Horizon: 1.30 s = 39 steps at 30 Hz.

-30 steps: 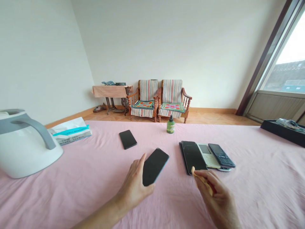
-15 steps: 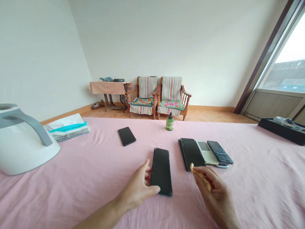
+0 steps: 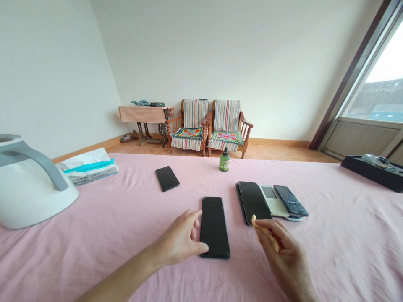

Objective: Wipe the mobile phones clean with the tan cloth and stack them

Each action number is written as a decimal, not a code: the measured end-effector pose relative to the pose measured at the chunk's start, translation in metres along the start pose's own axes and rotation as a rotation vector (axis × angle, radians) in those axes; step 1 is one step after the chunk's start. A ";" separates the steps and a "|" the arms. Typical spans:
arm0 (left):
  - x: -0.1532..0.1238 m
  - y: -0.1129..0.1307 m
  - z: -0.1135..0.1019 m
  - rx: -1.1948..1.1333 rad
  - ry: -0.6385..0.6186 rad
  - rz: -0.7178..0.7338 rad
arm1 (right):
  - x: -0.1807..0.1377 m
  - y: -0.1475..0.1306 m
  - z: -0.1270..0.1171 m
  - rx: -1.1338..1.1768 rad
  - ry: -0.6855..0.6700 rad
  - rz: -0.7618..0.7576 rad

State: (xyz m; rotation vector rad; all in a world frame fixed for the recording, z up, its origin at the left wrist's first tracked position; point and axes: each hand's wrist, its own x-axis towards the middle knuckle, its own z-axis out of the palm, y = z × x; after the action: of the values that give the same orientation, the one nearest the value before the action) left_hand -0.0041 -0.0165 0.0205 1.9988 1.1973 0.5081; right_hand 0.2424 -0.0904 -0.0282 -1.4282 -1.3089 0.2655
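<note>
A black smartphone [image 3: 214, 226] lies flat, screen up, on the pink tablecloth [image 3: 126, 226]. My left hand [image 3: 181, 243] rests against its left edge, thumb touching the near corner, fingers loosely spread. My right hand [image 3: 283, 256] is curled around a small yellow cloth [image 3: 264, 233], just right of the phone and in front of a row of phones: a black smartphone [image 3: 252, 201], a light keypad phone [image 3: 273, 200] and a dark keypad phone [image 3: 290, 200].
Another black phone [image 3: 167, 178] lies farther back left. A green spray bottle [image 3: 224, 160] stands at the far edge. A white kettle [image 3: 28, 184] and a tissue pack [image 3: 90, 165] sit left; a black tray [image 3: 371, 170] sits right.
My left hand has laid the black smartphone down flat on the cloth, turned it lengthwise and loosened its grip. My right hand has stayed put with the yellow cloth.
</note>
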 end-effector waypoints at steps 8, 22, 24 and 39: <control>-0.018 -0.017 -0.011 0.183 0.016 0.601 | -0.001 -0.006 0.002 0.010 -0.015 0.021; -0.024 -0.033 -0.007 0.225 0.031 0.717 | 0.002 -0.038 0.045 -0.156 -0.547 -0.272; -0.025 -0.032 -0.007 0.226 0.025 0.696 | 0.013 -0.038 0.056 -0.197 -0.564 -0.317; -0.022 -0.016 0.006 0.335 0.008 0.505 | 0.025 -0.039 0.068 -0.262 -0.543 -0.338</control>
State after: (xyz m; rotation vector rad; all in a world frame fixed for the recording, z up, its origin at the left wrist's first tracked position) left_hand -0.0205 -0.0334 0.0054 2.6079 0.8107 0.5872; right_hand 0.1786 -0.0420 -0.0087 -1.3661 -2.0667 0.2717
